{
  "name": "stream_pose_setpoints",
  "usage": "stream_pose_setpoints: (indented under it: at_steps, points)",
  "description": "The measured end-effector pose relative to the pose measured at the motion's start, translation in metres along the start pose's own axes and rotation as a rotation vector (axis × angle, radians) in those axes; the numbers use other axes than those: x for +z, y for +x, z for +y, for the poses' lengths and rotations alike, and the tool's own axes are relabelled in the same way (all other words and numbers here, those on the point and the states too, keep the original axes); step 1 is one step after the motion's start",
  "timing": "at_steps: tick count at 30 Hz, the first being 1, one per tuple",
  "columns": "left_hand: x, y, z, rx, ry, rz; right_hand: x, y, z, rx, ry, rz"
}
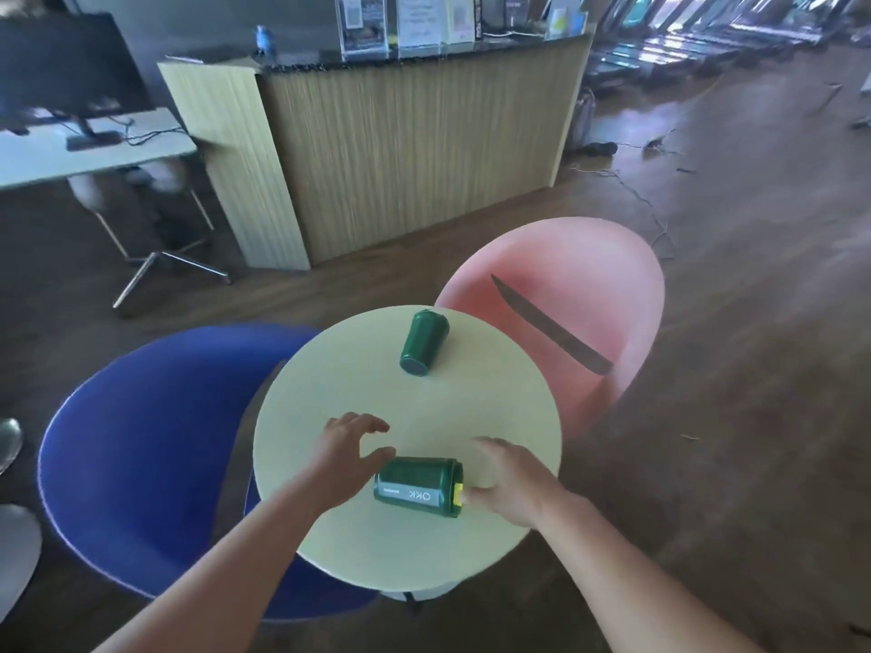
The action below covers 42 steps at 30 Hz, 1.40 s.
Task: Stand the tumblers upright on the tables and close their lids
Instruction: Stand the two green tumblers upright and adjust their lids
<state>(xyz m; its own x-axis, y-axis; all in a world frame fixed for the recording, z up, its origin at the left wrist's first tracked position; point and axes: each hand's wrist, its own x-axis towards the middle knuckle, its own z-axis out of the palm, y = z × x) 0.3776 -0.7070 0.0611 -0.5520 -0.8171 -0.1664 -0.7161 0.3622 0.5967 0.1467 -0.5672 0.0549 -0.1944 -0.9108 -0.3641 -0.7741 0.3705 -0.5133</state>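
Observation:
Two dark green tumblers lie on their sides on a round pale table (495, 407). The near tumbler (417, 485) has white lettering, and its lid end with a yellow tab points right. My right hand (511, 483) touches that lid end, thumb at the yellow tab. My left hand (349, 452) hovers at the tumbler's left end with fingers spread, thumb close to its base. The far tumbler (424, 341) lies near the table's far edge, its base toward me, untouched.
A blue chair (141, 454) stands left of the table and a pink chair (565, 304) behind it to the right. A wood-panelled counter (414, 148) is further back. Cables run over the floor at right.

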Motion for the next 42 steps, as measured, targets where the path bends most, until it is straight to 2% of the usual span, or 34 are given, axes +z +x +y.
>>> stream_pose_setpoints:
  at_steps: [5, 13, 16, 20, 25, 28, 31, 37, 42]
  points:
    - [0.0, 0.019, -0.023, -0.071, -0.002, 0.023, 0.022, 0.034, 0.016, -0.069, -0.036, -0.17]
    - [-0.009, 0.077, -0.034, -0.046, 0.006, -0.038, 0.044, 0.044, 0.031, -0.014, 0.076, -0.132]
    - [-0.01, 0.111, -0.033, 0.002, 0.034, -0.074, 0.045, 0.044, 0.022, 0.108, 0.176, -0.071]
    - [-0.015, 0.165, -0.029, 0.087, 0.052, -0.139, 0.049, 0.051, 0.004, 0.498, 0.312, -0.006]
    - [-0.023, 0.221, -0.02, 0.166, 0.063, -0.186, 0.041, 0.062, -0.018, 0.882, 0.496, -0.061]
    - [-0.025, 0.243, -0.017, 0.176, 0.076, -0.205, 0.042, 0.067, -0.026, 1.038, 0.581, -0.104]
    - [-0.024, 0.26, -0.015, 0.2, 0.104, -0.204, 0.046, 0.072, -0.031, 1.114, 0.697, -0.133]
    - [-0.023, 0.292, -0.018, 0.208, 0.126, -0.192, 0.051, 0.078, -0.038, 1.153, 0.741, -0.079]
    - [-0.02, 0.308, -0.013, 0.187, 0.147, -0.207, 0.04, 0.075, -0.051, 1.107, 0.763, 0.046]
